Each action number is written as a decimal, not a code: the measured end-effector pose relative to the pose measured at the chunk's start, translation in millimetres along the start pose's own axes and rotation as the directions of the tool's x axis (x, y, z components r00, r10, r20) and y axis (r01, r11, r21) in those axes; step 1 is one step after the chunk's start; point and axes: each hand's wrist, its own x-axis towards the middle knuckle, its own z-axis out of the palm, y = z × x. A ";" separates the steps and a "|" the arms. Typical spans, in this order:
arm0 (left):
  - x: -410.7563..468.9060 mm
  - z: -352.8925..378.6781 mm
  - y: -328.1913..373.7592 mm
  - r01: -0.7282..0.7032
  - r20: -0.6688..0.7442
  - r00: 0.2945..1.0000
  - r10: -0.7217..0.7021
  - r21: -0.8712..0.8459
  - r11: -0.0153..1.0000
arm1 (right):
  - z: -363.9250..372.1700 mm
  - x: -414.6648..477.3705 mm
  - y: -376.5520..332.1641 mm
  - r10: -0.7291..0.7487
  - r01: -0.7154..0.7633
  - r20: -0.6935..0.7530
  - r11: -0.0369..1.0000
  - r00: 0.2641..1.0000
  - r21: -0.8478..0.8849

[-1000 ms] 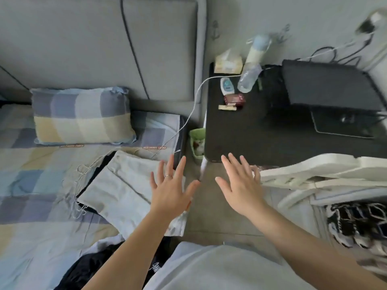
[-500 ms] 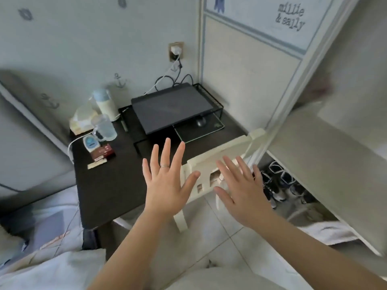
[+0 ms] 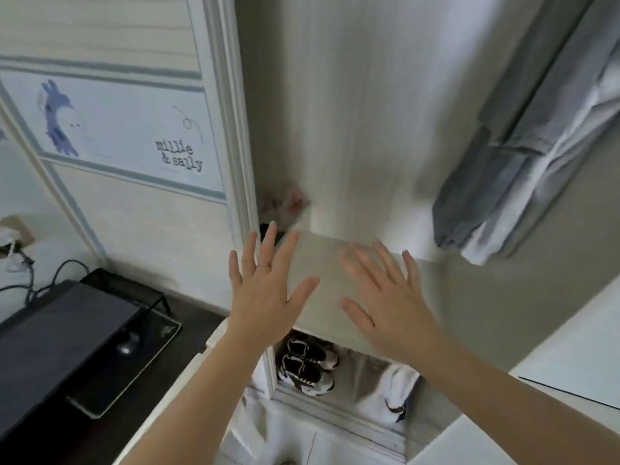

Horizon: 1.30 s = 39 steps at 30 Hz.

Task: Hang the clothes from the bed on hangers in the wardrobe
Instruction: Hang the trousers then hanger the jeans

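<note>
I face the open wardrobe (image 3: 362, 122), its pale inner wall straight ahead and a light wooden shelf (image 3: 322, 263) across it. Grey and white clothes (image 3: 523, 169) hang at the upper right inside. My left hand (image 3: 265, 290) and my right hand (image 3: 392, 297) are both held up in front of the shelf, palms forward, fingers spread, holding nothing. The left hand wears a ring. The bed and its clothes are out of view, and no hanger shows.
Sneakers (image 3: 307, 367) and a white shoe (image 3: 397, 394) sit under the shelf. A dark desk (image 3: 37, 434) with a black stand (image 3: 67, 327) fills the lower left; a white chair back (image 3: 188, 380) rises beside it. A white wardrobe door (image 3: 570, 357) stands at the right.
The view has swung from the bed, across the desk, up to the wardrobe interior. Both hands stayed raised and spread in front of me, holding nothing.
</note>
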 end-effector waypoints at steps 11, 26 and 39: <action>237.1 -6.6 132.6 -0.471 -0.220 0.875 0.430 -0.185 0.863 | -149.1 71.3 106.2 0.105 -0.232 -0.347 0.908 0.932 -0.349; 477.5 -56.5 307.3 -0.752 -0.343 0.659 0.670 -0.315 0.579 | -354.2 199.7 174.0 0.117 -0.573 -0.653 0.611 0.748 -0.546; 549.4 -82.6 451.5 -0.630 -0.310 0.643 0.700 -0.734 0.254 | -484.8 274.4 234.5 0.406 -0.733 -0.632 0.164 0.660 -0.660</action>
